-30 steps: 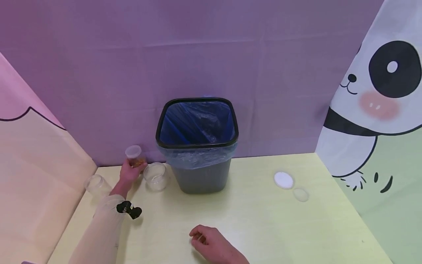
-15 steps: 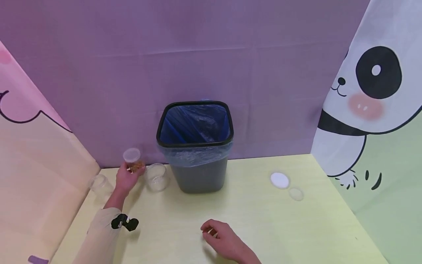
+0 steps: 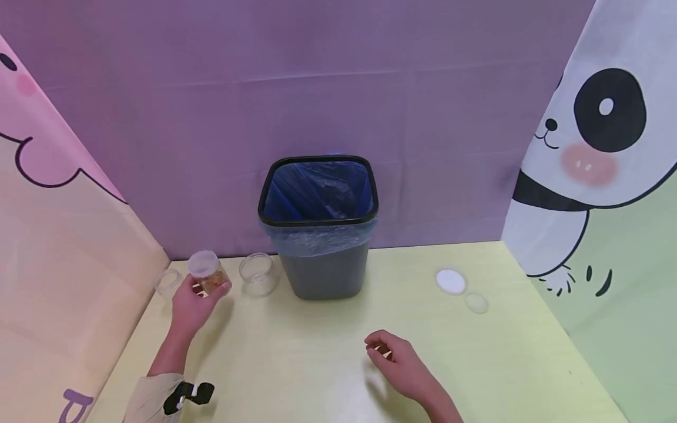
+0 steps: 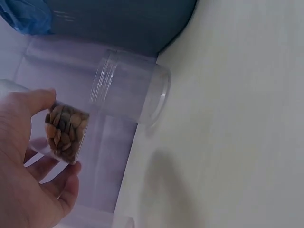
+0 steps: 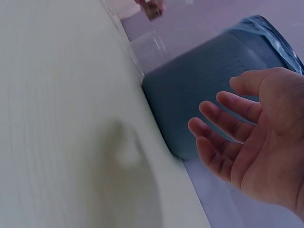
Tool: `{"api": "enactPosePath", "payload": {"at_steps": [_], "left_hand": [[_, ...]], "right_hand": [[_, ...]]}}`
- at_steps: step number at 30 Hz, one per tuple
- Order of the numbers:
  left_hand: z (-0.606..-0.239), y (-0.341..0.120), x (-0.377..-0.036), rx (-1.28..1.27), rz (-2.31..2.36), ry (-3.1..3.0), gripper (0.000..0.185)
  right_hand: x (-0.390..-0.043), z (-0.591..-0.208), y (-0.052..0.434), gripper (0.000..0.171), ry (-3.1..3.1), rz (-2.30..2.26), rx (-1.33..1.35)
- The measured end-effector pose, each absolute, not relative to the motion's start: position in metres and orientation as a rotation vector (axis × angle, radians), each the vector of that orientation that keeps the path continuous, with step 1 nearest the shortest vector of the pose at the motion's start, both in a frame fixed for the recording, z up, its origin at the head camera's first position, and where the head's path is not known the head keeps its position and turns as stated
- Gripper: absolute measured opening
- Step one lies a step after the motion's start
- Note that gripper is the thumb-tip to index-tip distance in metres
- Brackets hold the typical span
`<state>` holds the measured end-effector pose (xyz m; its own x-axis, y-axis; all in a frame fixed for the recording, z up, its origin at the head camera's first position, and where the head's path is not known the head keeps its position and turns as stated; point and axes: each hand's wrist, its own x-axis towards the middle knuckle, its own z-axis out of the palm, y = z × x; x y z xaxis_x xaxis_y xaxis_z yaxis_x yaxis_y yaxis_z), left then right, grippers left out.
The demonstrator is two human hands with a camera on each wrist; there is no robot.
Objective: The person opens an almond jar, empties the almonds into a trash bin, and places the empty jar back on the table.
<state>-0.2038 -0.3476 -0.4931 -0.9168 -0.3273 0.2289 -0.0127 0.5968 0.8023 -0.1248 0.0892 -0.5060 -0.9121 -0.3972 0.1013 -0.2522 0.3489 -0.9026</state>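
My left hand (image 3: pixel 193 305) holds a small clear jar (image 3: pixel 207 274) of brown nuts, lifted just above the yellow desk (image 3: pixel 338 364) near its back left corner; the grip is closed around the jar, thumb on one side and fingers on the other, as the left wrist view shows (image 4: pixel 66 133). A white lid appears to sit on top of the jar. Two empty clear jars stand on the desk either side of it: one (image 3: pixel 257 274) just beside the bin, the other (image 3: pixel 168 281) by the left wall. The dark bin (image 3: pixel 319 229), lined with a blue bag, stands at the back middle of the desk, open at the top. My right hand (image 3: pixel 402 367) hovers low over the desk in front of the bin, empty, fingers loosely curled. Two round lids, one white (image 3: pixel 451 281) and one clear (image 3: pixel 476 302), lie well apart to the right. I judge the step in hand is carrying the jar; next would likely call for the free hand to take off its lid.
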Motion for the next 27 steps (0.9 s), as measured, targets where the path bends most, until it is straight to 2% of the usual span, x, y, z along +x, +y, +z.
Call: {"api": "enactPosePath", "payload": {"at_steps": [12,27], "left_hand": [[-0.503,-0.321,-0.157,0.258,-1.284,-2.545,0.057],[-0.531,-0.255,-0.146,-0.005,-1.338,-2.517,0.055]], "right_hand": [[-0.127,-0.503,0.100,0.012,2.504,-1.595,-0.544],[-0.144,-0.495,0.097,0.011,2.528,-1.558,-0.608]]}}
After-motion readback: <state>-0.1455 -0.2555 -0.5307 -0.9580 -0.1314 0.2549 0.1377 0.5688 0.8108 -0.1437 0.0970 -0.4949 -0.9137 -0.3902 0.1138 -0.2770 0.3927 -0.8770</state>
